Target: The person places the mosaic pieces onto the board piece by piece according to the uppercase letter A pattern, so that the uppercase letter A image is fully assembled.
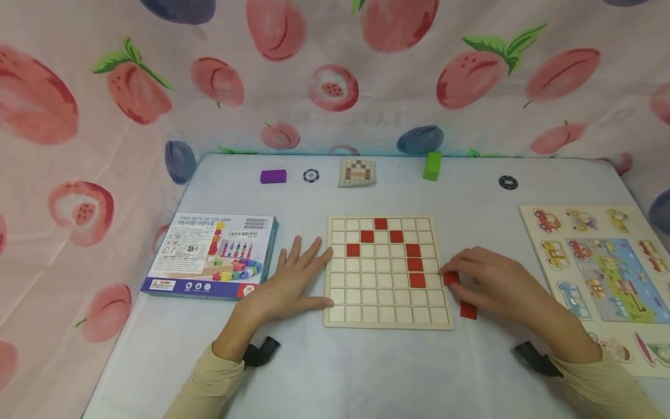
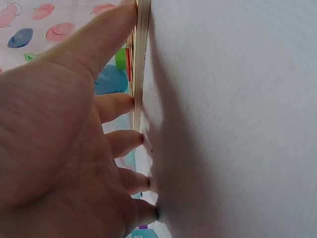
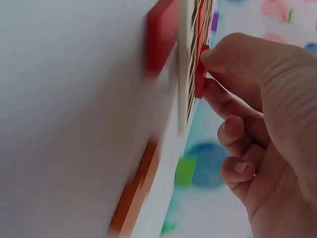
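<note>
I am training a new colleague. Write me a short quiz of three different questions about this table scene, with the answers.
1. True or false: the left hand lies flat with spread fingers against the left edge of the wooden grid board.
2. How many red tiles already sit in the board's cells?
3. What does the right hand pinch? A) the green block B) a red tile at the board's right edge C) the purple block

Key: 1 true. 2 seven. 3 B; in the right wrist view, thumb and forefinger hold the tile beside the board.
</note>
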Demonstrator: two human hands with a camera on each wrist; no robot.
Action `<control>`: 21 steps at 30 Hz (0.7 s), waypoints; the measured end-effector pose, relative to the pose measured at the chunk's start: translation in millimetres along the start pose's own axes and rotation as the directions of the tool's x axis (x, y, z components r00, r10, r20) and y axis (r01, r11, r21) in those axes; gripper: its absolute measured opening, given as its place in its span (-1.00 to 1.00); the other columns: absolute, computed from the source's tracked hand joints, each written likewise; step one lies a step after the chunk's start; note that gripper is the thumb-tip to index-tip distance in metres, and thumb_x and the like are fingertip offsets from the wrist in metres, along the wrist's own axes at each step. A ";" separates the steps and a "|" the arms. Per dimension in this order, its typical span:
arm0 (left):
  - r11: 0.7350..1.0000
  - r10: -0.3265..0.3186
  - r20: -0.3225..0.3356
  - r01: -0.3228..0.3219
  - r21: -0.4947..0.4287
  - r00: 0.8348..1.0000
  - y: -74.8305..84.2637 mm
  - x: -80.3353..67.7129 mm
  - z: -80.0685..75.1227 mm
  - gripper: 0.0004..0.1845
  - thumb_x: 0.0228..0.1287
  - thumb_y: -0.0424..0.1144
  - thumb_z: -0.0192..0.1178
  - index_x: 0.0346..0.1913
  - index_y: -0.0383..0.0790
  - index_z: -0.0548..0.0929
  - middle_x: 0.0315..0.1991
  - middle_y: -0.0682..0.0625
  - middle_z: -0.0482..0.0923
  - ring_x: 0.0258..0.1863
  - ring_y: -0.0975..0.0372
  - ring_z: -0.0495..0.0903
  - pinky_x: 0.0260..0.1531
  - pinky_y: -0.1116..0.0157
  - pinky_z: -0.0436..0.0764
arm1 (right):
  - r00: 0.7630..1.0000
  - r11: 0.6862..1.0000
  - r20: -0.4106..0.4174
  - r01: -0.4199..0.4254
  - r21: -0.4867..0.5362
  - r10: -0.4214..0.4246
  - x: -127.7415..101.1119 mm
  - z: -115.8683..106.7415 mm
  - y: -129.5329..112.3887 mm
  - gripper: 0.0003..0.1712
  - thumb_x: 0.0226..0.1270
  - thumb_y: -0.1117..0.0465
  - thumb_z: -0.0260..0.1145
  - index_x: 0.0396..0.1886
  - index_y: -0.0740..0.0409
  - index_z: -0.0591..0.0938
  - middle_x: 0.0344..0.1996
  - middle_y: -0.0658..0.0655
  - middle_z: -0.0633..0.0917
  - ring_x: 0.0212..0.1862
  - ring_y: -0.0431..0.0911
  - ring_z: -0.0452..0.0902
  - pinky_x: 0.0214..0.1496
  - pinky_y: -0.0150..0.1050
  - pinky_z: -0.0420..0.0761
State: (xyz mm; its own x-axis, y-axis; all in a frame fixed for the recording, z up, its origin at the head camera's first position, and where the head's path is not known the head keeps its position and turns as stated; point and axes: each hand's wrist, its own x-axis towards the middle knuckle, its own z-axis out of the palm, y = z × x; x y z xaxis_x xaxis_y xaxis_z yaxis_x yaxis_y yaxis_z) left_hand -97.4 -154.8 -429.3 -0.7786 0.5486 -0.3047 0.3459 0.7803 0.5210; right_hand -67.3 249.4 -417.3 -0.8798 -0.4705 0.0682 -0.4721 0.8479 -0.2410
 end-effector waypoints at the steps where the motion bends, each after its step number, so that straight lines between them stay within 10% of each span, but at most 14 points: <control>1: 1.000 0.000 0.000 0.000 0.001 1.000 -0.1 0.0 -0.2 0.07 0.35 0.21 0.41 0.74 -0.03 0.08 0.80 -0.10 -0.28 0.75 -0.24 -0.51 0.64 -0.42 -0.33 | 1.000 1.000 -0.009 0.025 0.012 -0.025 7.5 1.4 -4.8 -0.67 0.16 0.16 0.64 -0.05 -0.13 0.84 -0.09 -0.09 0.80 -0.08 -0.20 0.67 -0.07 -0.15 0.78; 9: 1.000 -0.007 0.005 0.007 -0.002 1.000 -0.5 1.2 0.5 0.08 0.35 0.22 0.40 0.75 -0.01 0.06 0.80 -0.08 -0.30 0.75 -0.22 -0.52 0.65 -0.39 -0.35 | 0.975 0.975 -0.046 0.217 0.045 -0.215 71.7 18.6 -52.2 -0.75 0.26 0.14 0.58 -0.07 -0.05 0.84 -0.11 -0.05 0.81 -0.05 -0.12 0.70 -0.02 -0.16 0.77; 21: 1.000 0.001 0.004 -0.001 -0.001 1.000 -0.3 -0.9 -1.5 0.07 0.37 0.23 0.38 0.75 0.00 0.05 0.80 -0.06 -0.31 0.75 -0.21 -0.52 0.66 -0.38 -0.35 | 0.966 0.963 0.005 0.259 0.078 -0.260 117.1 36.3 -94.4 -0.82 0.27 0.15 0.58 -0.13 -0.04 0.87 -0.20 -0.06 0.81 -0.11 -0.13 0.72 -0.07 -0.18 0.75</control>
State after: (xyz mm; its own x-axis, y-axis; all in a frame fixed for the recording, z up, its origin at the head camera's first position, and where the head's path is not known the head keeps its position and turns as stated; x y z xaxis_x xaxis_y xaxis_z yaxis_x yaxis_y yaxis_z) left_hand -97.6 -155.9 -428.0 -0.7762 0.5507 -0.3070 0.3463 0.7792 0.5224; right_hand -123.8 105.4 -421.6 -0.7264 -0.6760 0.1241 -0.6781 0.6754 -0.2899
